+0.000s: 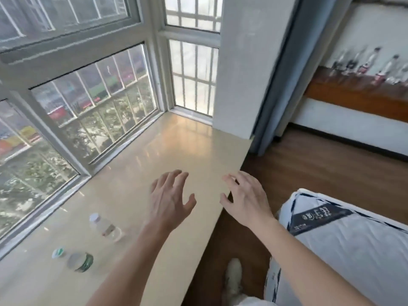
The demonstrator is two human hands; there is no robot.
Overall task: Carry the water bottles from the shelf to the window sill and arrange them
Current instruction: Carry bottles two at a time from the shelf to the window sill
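Observation:
Two clear water bottles stand upright on the beige window sill (167, 146) at the lower left. The white-capped bottle (105, 227) is nearer the middle. The green-capped bottle (76, 259) with a green label stands closer to me, to its left. My left hand (170, 202) hovers over the sill with spread, relaxed fingers and holds nothing. It is right of and beyond the white-capped bottle. My right hand (246, 199) hangs above the sill's front edge, fingers spread, also empty. No shelf is in view.
Barred windows (92, 100) line the sill's left and far sides. A grey pillar (245, 69) and blue curtain (284, 69) stand at the sill's right end. Wooden floor (309, 173) lies to the right, with a bed's mattress (344, 250) at lower right and my slipper (234, 277) below.

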